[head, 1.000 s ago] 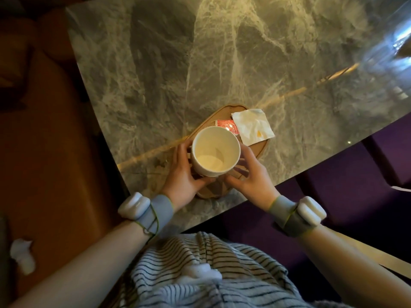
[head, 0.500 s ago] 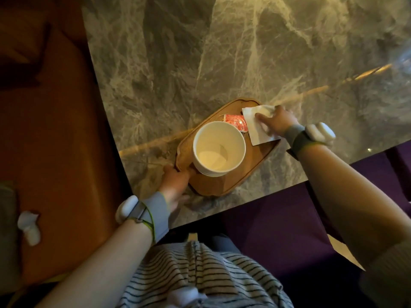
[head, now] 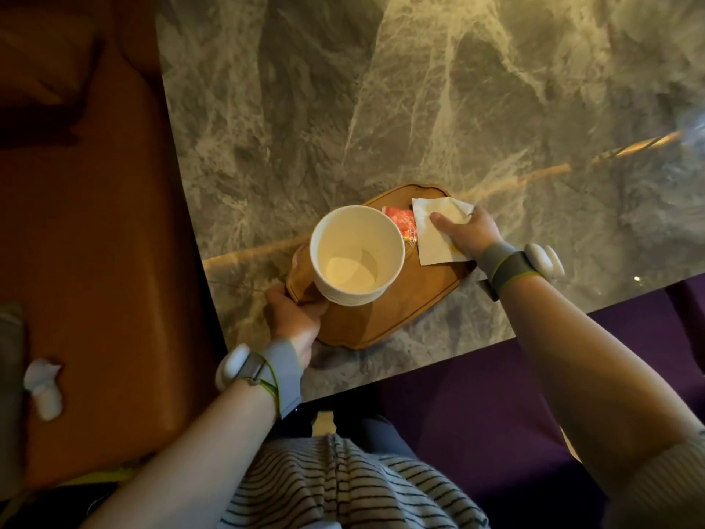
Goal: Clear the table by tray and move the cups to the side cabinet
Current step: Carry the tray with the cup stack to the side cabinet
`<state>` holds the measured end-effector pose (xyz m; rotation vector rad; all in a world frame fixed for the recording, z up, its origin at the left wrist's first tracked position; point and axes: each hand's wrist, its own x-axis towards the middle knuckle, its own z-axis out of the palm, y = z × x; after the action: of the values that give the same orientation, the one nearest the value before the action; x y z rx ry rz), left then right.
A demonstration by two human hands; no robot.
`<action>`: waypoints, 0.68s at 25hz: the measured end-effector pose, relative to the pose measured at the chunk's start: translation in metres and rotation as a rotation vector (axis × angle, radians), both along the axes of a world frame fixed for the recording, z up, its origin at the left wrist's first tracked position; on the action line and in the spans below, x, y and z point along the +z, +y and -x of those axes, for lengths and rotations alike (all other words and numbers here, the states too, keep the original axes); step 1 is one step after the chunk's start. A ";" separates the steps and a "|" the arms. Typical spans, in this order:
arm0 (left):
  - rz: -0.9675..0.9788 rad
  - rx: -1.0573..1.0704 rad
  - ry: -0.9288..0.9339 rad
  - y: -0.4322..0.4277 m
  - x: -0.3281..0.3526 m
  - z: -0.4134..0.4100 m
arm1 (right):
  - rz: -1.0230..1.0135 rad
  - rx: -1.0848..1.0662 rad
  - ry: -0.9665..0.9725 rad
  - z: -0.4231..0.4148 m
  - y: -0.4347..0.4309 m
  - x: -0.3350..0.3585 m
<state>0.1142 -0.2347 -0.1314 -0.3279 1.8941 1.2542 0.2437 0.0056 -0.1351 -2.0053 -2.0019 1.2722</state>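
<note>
Two hands on tray [head: 385, 318]: left hand [head: 295, 316] fingers grip rim; right hand [head: 471, 232] fingers pinch napkin [head: 435, 238].

No legible text, label, brand, number or sign is found. The red-orange sachet [head: 400, 223], lying on the tray just beside the right hand [head: 467, 232], carries pale printed marks; these are too small and blurred to read.
</note>
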 end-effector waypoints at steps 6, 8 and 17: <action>-0.210 0.036 0.178 0.014 0.049 0.071 | -0.044 -0.062 0.287 0.053 -0.001 0.051; -0.286 0.063 0.223 0.021 0.078 0.100 | -0.054 -0.058 0.415 0.077 0.001 0.079; -0.384 -0.028 0.532 0.033 0.214 0.207 | -0.087 -0.038 0.710 0.172 0.006 0.219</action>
<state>-0.0933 -0.2022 0.0828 0.2605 2.0077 1.7721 0.0716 0.0112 0.0839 -1.2721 -1.6201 1.5589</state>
